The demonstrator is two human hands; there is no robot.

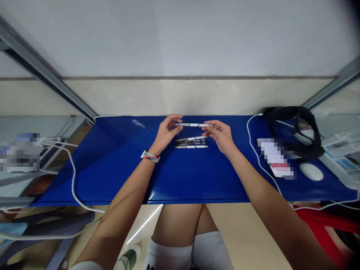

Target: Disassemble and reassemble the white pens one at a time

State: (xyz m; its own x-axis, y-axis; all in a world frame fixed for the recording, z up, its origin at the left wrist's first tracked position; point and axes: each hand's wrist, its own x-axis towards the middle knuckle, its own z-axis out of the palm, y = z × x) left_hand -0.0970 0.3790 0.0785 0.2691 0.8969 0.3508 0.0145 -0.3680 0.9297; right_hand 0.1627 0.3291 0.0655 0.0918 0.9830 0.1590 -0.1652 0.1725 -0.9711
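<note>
One white and grey pen (pixel 192 125) is held level between my two hands, above the blue table (pixel 118 165). My left hand (pixel 168 131) pinches its left end between thumb and fingers, and a colourful band is round that wrist. At the pen's right end, my right hand (pixel 219 133) has its thumb and fingers closed on it. Just nearer to me, several similar pens (pixel 191 143) lie side by side on the table, the topmost slightly tilted, its right end close to my right fingers.
To the right are a black headset-like strap (pixel 312 131), a blurred phone-like object (pixel 275 159), a white mouse (pixel 311 171) and a white cable (pixel 251 144). Another white cable (pixel 73 180) hangs over the table's left side. A pale wall (pixel 180 93) stands behind the table.
</note>
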